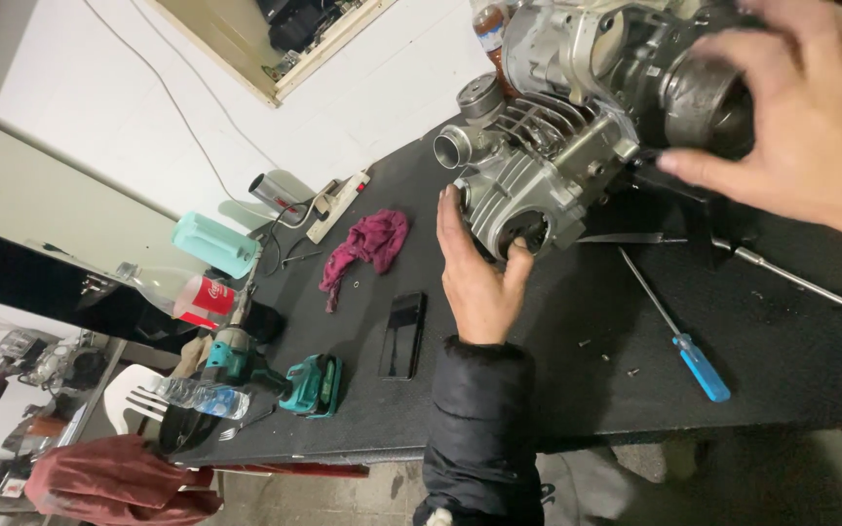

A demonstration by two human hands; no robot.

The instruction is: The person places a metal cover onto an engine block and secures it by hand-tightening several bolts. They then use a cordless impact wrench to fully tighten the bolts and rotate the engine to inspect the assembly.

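Observation:
A grey metal engine (577,107) with a finned cylinder stands on a black worktable (557,370) at the upper middle. My left hand (475,278), in a black padded sleeve, presses against the cylinder head end, thumb at its round opening. My right hand (801,117) reaches in from the upper right, fingers curled around a dark round part on the engine's side. Neither hand lifts anything off the table.
A blue-handled screwdriver (679,336) and a metal rod (777,273) lie right of the engine. A black phone (402,336), a magenta rag (367,244), a teal cordless drill (275,375), plastic bottles (192,292) and a teal can (211,244) sit to the left.

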